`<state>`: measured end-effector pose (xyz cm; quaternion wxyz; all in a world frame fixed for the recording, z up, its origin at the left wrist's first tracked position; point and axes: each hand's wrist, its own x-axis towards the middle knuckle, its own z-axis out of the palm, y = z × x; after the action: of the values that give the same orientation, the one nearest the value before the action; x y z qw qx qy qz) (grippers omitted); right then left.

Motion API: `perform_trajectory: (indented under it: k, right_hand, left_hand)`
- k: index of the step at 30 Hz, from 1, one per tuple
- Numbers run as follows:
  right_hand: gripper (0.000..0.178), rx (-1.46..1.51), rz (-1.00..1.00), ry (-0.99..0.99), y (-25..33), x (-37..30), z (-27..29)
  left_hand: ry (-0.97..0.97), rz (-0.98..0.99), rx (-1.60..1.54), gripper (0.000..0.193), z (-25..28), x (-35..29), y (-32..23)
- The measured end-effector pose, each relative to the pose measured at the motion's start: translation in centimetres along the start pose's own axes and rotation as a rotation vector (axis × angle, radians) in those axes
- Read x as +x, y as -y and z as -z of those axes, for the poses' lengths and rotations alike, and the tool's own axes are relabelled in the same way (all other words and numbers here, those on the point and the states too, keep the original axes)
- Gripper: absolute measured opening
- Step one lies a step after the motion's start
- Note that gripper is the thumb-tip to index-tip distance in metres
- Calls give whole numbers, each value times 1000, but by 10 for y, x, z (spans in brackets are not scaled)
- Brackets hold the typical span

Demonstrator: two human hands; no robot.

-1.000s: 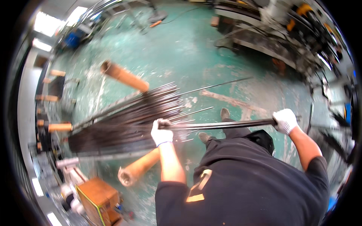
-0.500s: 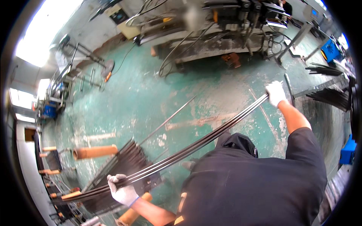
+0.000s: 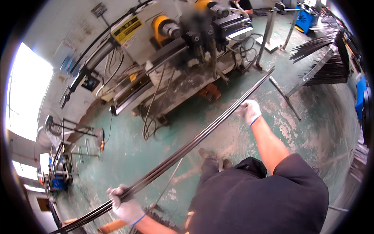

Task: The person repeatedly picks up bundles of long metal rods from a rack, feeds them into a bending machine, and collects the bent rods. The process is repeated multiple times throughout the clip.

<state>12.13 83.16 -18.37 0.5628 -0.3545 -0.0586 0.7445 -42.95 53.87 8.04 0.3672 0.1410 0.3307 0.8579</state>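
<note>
Across the front of my body, slanting from lower left to upper right above the green floor (image 3: 128,160), runs a small bundle of dark metal rods (image 3: 187,147). My left grip (image 3: 125,204), in a white glove, is clamped around it, fingers curled over, with the rods trailing on past it toward the lower left. My right grip (image 3: 250,111) sits against the near, lower side of the rods; I cannot tell how far those fingers close. Beyond it the ends reach out freely.

I judge this to be the carrying and turning stage. The next move, I think, calls for even support from both sides and an eye on the far tips, since a long, thin load could sag or swing.

Farther out, a single rod (image 3: 168,183) lies on the floor beneath the bundle, and an orange-brown tube (image 3: 111,227) shows at the lower edge. A grimy machine (image 3: 183,87) stands ahead, and a stand of dark rods (image 3: 329,66) to the right.

Half a second ago my right grip was close to the rod ends; now they extend well past it. The machine fills more of my view, and the floor pile at lower left has nearly dropped out.
</note>
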Motion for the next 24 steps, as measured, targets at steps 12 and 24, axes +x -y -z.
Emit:
perform_trajectory:
  k: [12, 24]
  right_hand:
    - [19, 102, 256, -1, 105, 91, -156]
    - [23, 32, 413, -200, 188, 231, -213]
  left_hand:
    - [199, 38, -153, 30, -41, 235, 75]
    - [19, 115, 352, 37, -74, 358, 181]
